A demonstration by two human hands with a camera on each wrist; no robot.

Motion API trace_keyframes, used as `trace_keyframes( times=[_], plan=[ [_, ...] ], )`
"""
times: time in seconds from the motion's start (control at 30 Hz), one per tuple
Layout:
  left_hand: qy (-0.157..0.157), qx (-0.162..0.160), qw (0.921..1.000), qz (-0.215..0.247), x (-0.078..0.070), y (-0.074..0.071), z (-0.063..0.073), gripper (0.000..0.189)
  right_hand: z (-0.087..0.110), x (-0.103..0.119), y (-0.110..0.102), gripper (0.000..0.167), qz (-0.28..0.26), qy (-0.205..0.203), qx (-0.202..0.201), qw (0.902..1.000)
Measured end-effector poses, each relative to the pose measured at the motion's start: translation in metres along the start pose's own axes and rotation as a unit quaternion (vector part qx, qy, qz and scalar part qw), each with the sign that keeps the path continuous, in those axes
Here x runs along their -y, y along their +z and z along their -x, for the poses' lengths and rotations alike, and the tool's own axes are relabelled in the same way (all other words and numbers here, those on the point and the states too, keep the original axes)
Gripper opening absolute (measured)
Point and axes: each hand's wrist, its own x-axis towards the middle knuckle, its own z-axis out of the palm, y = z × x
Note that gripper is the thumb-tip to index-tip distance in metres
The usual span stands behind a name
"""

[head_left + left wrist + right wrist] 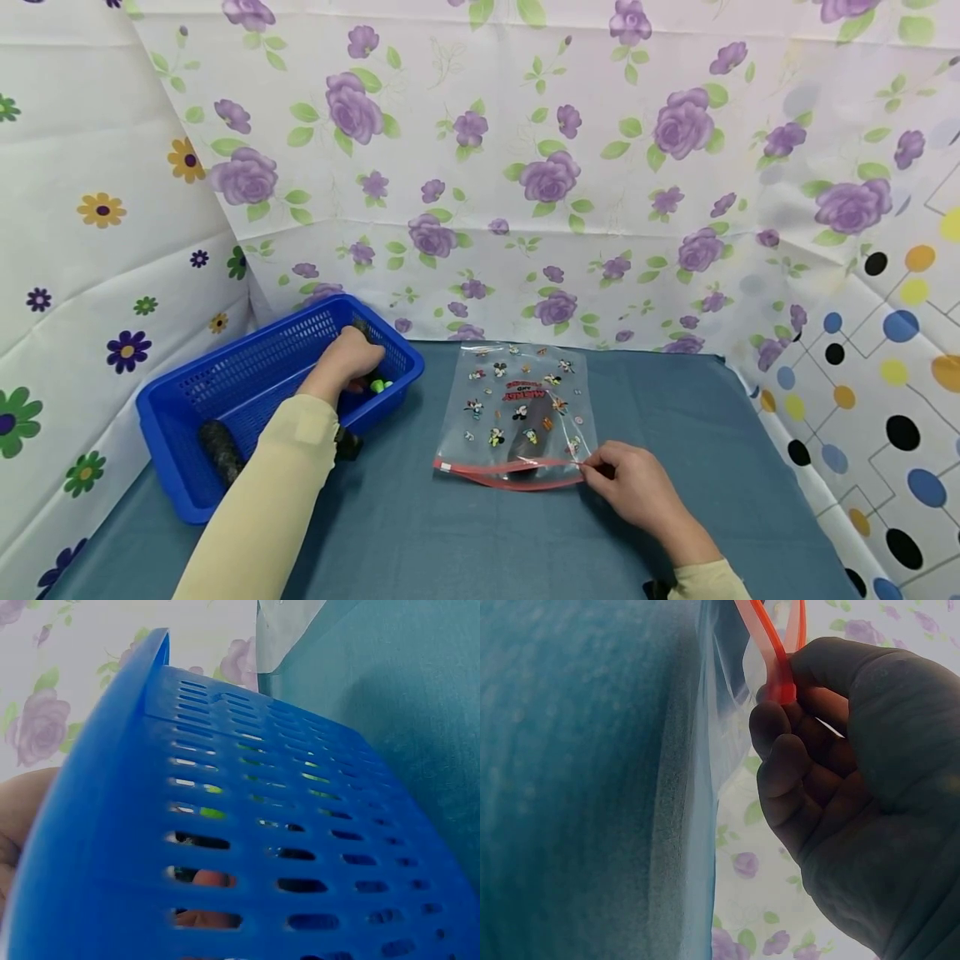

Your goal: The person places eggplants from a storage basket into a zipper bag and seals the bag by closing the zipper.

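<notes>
A clear zip bag (480, 400) with cartoon figures and a red zip edge lies on the table, a dark elongated thing (531, 429) inside it. My right hand (637, 492) pinches the right end of its red zip edge (782, 686) between thumb and finger. My left hand (347, 358) reaches into the right end of a blue plastic basket (258, 358). Its fingertips (214, 878) show only in part through the slots, beside something dark, so any hold is hidden. Bright green pieces (380, 386) lie by that hand.
A dark, rough, elongated thing (219, 450) lies in the left end of the basket, partly behind my left sleeve (262, 500). A blue-green cloth (450, 550) covers the table. Flowered sheets (480, 167) hang behind and at the sides.
</notes>
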Motion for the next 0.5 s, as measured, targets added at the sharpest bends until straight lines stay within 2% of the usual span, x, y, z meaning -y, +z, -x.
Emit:
trace_keyframes(
  times=[0.17,0.5],
  plan=[
    [0.019,-0.014,0.9990,-0.038,-0.0003,-0.0028,0.0033,0.093,0.0003,0.0003,0.0001,0.020,0.000,0.000,0.000,1.0000],
    [0.043,-0.054,0.9947,-0.077,-0.0019,-0.0023,0.0024,0.089,0.0002,0.0017,-0.0009,0.019,0.002,0.002,-0.001,1.0000]
  ],
)
